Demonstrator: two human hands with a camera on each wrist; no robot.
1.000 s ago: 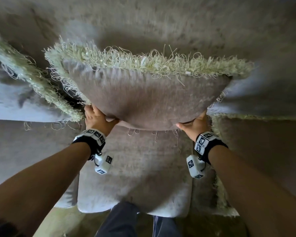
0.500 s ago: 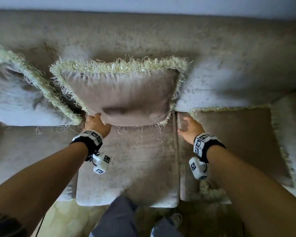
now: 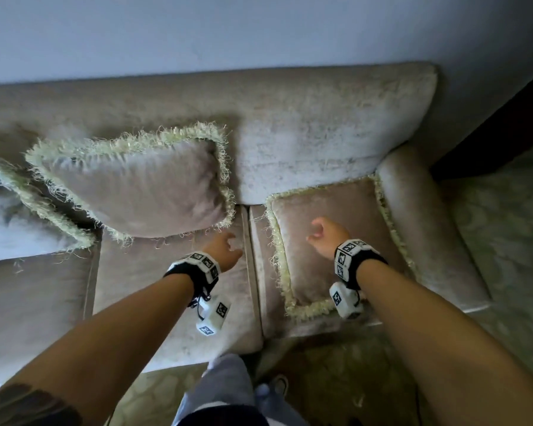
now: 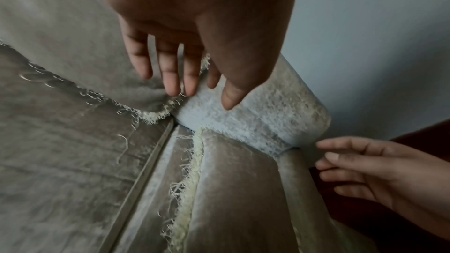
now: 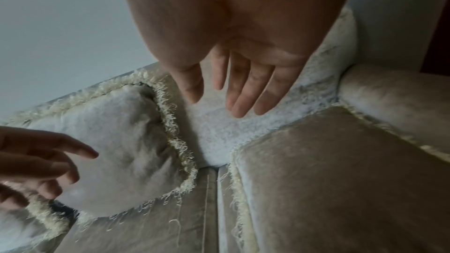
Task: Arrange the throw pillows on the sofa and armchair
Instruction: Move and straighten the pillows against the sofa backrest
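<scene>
Beige velvet fringed throw pillow (image 3: 142,189) leans on sofa back, centre-left of frame; another pillow (image 3: 330,241) lies flat, centre-right. Left hand (image 3: 225,250) & right hand (image 3: 326,235) hover w/ relaxed fingers, holding nothing. Risk: leaning pillow may slump fwd, unsupported.

I see a plain pale grey-blue wall (image 3: 197,32) behind. Patterned greenish carpet (image 3: 505,241) covers the floor at right. Dark wooden furniture (image 3: 505,124) stands in the corner. Light dim, soft.

fringed pillow (image 3: 136,186) propped upright, another (image 3: 336,238) flat
</scene>
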